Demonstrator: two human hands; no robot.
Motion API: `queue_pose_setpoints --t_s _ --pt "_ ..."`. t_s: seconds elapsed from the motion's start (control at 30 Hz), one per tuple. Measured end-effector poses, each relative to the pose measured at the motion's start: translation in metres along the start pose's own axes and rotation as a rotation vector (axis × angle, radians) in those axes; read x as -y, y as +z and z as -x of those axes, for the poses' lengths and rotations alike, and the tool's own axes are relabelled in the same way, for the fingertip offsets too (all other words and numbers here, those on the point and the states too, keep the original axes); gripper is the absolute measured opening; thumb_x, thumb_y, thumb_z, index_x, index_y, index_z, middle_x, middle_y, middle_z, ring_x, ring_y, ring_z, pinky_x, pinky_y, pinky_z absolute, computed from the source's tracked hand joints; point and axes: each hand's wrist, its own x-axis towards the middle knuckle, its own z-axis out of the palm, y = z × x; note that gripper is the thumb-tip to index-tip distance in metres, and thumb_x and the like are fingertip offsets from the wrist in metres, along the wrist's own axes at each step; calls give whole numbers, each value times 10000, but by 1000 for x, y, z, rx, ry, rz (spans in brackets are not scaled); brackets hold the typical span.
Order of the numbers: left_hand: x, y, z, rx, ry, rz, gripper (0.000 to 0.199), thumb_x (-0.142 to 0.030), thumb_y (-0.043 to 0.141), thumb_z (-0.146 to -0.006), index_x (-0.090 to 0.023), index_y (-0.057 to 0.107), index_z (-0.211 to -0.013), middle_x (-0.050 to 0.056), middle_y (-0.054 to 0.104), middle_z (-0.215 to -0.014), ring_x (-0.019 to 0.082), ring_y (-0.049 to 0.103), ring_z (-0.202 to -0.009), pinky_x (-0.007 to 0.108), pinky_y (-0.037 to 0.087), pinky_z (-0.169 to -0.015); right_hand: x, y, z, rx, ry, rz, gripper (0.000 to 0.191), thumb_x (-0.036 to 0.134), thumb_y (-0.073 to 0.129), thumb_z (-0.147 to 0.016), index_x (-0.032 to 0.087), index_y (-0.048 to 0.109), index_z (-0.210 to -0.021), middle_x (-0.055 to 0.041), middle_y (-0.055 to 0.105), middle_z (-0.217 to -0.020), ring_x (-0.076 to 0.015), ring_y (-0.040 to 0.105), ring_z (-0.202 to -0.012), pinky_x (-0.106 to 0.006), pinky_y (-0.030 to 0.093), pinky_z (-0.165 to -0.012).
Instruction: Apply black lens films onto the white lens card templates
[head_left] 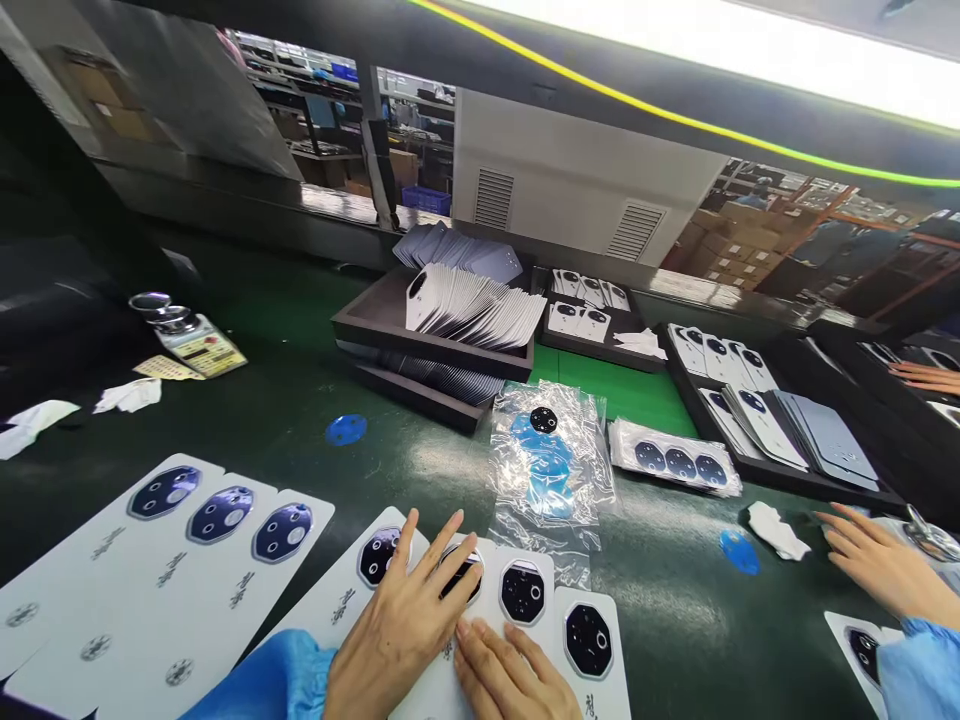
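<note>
White phone back panels lie in a row under my hands, each with an octagonal black camera patch. My left hand [405, 625] rests with fingers spread across a white back panel [480, 550], covering part of its dark camera patch. Lower down, my right hand [517, 680] lies on the panels just beside it, fingers stretched out, its wrist below the picture edge. Right of them sits another panel [607, 690] with its black camera patch [589, 640] uncovered. Several more white panels [142, 600] lie to the left, their camera patches shiny purple.
Ahead lie clear plastic bags [585, 530] and a packet of camera patches [675, 458]. Black trays [435, 340] of panels stand behind; another tray [847, 490] is at right. A co-worker's hand [892, 565] reaches in from the right. Blue film pieces [346, 430] dot the table.
</note>
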Motion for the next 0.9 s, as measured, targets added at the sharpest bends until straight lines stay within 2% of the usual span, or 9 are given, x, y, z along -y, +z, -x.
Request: queue_pose_setpoints --t_s 0.17,0.27,0.33,0.43,0.5,0.6,0.7,0.8,0.9 --pt "8 -13 -5 122 31 -68 324 -203 354 -957 -170 573 -1194 31 622 -1256 208 412 -1316 458 -32 -1181 -3 -2 -1 14 -26 -35 445 100 265 -1019 191 645 -808 58 739 -840 -71 664 -757 -193 486 -654" --pt "12 -11 -5 117 34 -171 386 -317 363 -970 -138 520 -1275 58 584 -1318 232 414 -1313 479 -67 -1174 -11 -8 2 145 -47 -149 279 141 378 -987 192 631 -882 26 731 -911 -92 664 -778 -186 498 -650" --pt "13 -6 -4 100 24 -198 403 -363 372 -967 -131 530 -1256 89 570 -1332 255 408 -1320 528 -47 -1167 -22 -15 -2 341 64 -273 160 151 468 -924 214 611 -964 25 715 -947 -100 664 -802 -172 510 -667" --pt "12 0 -5 112 -2 -148 406 -416 477 -920 -119 554 -1185 141 577 -1309 296 409 -1324 602 68 -1151 -39 -20 -19 581 349 -324 271 73 512 -806 228 575 -1019 7 681 -977 -134 661 -880 -198 534 -724" --pt "11 0 -9 140 -62 -59 382 -419 605 -845 -132 572 -1095 155 587 -1283 322 397 -1333 640 154 -1126 -49 -17 -34 654 437 -277 317 43 548 -732 210 568 -1001 -23 665 -974 -173 660 -890 -243 552 -720" --pt "12 -8 -18 206 -124 68 381 -350 772 -704 -161 560 -958 161 577 -1277 362 335 -1366 684 238 -1078 -58 -4 -50 703 419 -233 344 58 621 -676 215 573 -978 -44 661 -938 -197 663 -836 -262 552 -661" --pt "15 -15 -25 253 -121 123 442 -298 842 -617 -165 529 -900 187 545 -1295 394 287 -1381 704 271 -1050 -61 11 -55 722 374 -207 345 117 700 -645 219 591 -956 -59 659 -891 -209 663 -784 -265 528 -602" --pt "16 -18 -28 254 -142 131 473 -310 861 -587 -168 509 -870 199 534 -1295 399 267 -1387 705 262 -1055 -64 24 -53 737 355 -181 415 207 792 -558 193 602 -927 -55 648 -850 -229 667 -721 -281 511 -550" --pt "15 -21 -30 268 -131 159 491 -288 847 -615 -160 506 -944 174 583 -1208 393 303 -1374 723 261 -1040 -69 37 -48 737 359 -178 407 270 792 -532 212 610 -892 -28 631 -790 -207 663 -685 -266 488 -524"
